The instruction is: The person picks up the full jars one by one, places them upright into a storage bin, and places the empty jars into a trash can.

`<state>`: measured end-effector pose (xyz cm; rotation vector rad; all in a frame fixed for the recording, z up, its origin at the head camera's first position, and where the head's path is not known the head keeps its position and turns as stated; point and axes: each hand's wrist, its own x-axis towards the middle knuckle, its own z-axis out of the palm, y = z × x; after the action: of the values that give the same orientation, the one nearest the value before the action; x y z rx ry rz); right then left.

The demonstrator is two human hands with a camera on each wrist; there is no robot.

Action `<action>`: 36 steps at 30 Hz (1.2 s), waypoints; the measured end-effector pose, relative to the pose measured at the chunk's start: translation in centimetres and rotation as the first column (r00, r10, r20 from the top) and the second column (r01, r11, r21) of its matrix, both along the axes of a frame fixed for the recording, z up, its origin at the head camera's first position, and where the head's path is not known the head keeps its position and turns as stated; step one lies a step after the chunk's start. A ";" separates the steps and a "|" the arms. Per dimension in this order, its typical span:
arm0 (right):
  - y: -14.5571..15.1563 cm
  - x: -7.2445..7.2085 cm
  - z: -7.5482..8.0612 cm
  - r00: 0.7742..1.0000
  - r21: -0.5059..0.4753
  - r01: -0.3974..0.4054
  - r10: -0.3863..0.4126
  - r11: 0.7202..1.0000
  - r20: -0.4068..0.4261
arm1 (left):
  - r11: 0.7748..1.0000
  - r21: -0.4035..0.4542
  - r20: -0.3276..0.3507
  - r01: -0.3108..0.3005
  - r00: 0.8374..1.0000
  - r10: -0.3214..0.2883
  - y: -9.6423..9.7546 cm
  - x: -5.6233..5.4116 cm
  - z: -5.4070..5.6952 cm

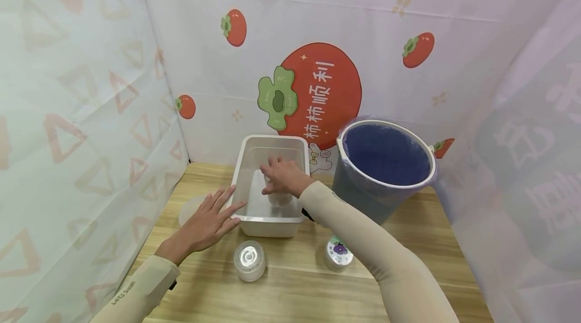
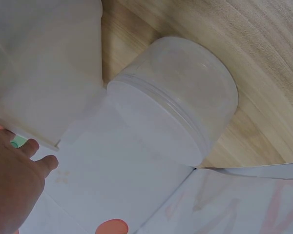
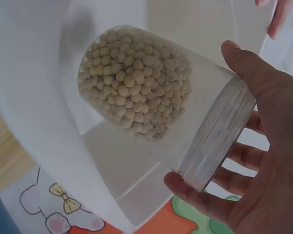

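Note:
A clear jar (image 3: 136, 87) partly filled with small beige balls stands inside a white plastic basin (image 1: 272, 220). My right hand (image 1: 287, 177) reaches down into the basin and grips the jar by its transparent lid (image 3: 219, 131), thumb on one side and fingers on the other. With fingers spread, my left hand (image 1: 210, 222) rests at the basin's left front rim; its fingertips touch that edge in the left wrist view. Beside the basin, partly behind the left hand, is a clear jar with a whitish lid (image 2: 154, 122).
In front of the basin stands a clear lidded jar (image 1: 249, 261). A jar with a purple-flower label on its lid (image 1: 339, 253) sits below the right forearm. A large blue bucket (image 1: 363, 197) with a plastic liner stands at the right. Printed cloth walls enclose the wooden table (image 1: 290, 295).

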<state>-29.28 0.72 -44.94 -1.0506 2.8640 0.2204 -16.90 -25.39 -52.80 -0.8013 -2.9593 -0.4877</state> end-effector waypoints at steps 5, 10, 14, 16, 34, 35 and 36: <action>-0.3 0.0 -0.8 0.999 0.001 0.009 -0.009 1.000 0.033 | 1.000 0.001 0.002 -0.001 1.000 0.001 0.1 0.0 0.1; -0.4 0.0 -1.2 0.999 -0.010 0.015 -0.015 1.000 0.047 | 1.000 -0.001 0.007 -0.004 1.000 0.004 0.1 0.0 0.2; -0.4 0.1 -1.5 0.999 -0.030 0.015 -0.014 0.999 0.048 | 1.000 -0.004 0.003 -0.005 1.000 0.005 0.2 0.1 0.3; -0.3 0.1 -1.7 0.999 -0.040 0.012 -0.010 0.999 0.049 | 1.000 -0.005 0.004 -0.005 1.000 0.005 0.2 0.2 0.4; 1.2 -0.4 -0.2 0.999 -0.040 -0.021 0.023 0.999 0.030 | 1.000 -0.023 0.000 0.004 1.000 -0.004 0.0 -0.3 0.0; 1.3 -0.3 -0.1 0.999 -0.039 -0.027 0.028 0.999 0.027 | 1.000 -0.025 0.000 0.005 1.000 -0.005 0.1 -0.3 0.0; 1.4 -0.3 0.0 0.999 -0.044 -0.033 0.034 0.998 0.023 | 1.000 -0.025 0.001 0.005 1.000 -0.005 0.1 -0.3 0.0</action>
<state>-29.56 2.15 -44.96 -1.1025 2.8441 0.1465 -17.15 -25.30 -52.81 -0.8115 -2.9706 -0.4522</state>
